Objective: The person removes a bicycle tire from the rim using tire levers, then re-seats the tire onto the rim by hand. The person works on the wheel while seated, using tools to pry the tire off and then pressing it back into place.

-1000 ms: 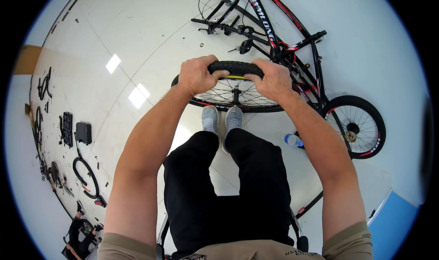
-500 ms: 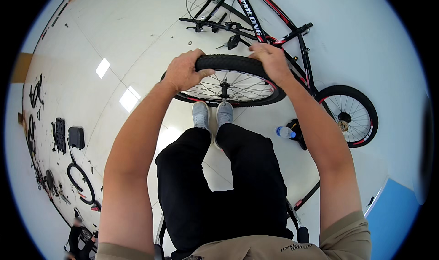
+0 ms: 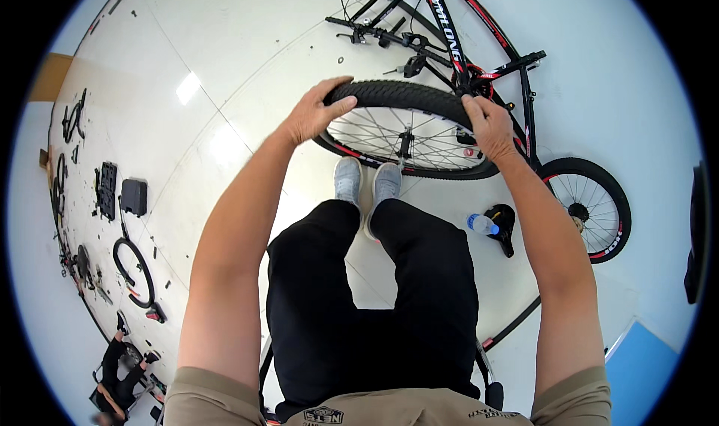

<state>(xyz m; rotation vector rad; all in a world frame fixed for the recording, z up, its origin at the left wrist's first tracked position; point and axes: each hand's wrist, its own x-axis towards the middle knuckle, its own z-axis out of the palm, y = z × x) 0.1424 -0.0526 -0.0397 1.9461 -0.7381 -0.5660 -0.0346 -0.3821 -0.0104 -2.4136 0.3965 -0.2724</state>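
A bicycle wheel [image 3: 397, 89] with a black knobbly tyre, silver spokes and a dark hub leans over just beyond my feet, its lower rim by the toes of my grey shoes [image 3: 386, 183]. My left hand [image 3: 318, 108] grips the tyre at the upper left, thumb over the inner side. My right hand [image 3: 487, 126] holds it at the right end of the top arc, fingers on the tread. Behind the wheel lies a black and red bicycle frame [image 3: 524, 104] with handlebar [image 3: 382, 37] and a rear wheel [image 3: 610, 194] attached.
On the floor are a water bottle [image 3: 483, 224], a black saddle [image 3: 508, 235], a loose tube [image 3: 513, 321], and at the left a black case [image 3: 133, 195], an open toolkit [image 3: 106, 190] and a loose tyre [image 3: 142, 276]. Another person [image 3: 116, 381] sits at the lower left.
The wheel's top has risen slightly and my hands have moved farther apart along the tyre, my right one toward the right. My yellow-marked section between the thumbs no longer shows.
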